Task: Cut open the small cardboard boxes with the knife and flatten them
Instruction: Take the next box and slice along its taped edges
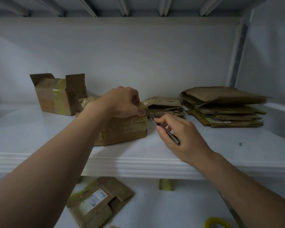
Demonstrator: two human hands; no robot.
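Nearest, two bare forearms reach over the counter (155, 163) edge. Right hand (179, 137) grips the knife (164, 129) pen-style, blade tip aimed at the taped box (123, 129) corner. Left hand (122, 102) clamps that box's top, fingers pinching the edge. Cutting seems about to start; next the blade must slit the tape seam clear of the fingers. Beyond lie an opened box (56, 96) and flattened stacks (224, 107).

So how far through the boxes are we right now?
Done: a tall stack of flattened boxes and a smaller flattened pile on the shelf. In hand: the left hand grips the taped box at its top corner while the right hand brings the knife to it. Left: the open-flapped box behind.
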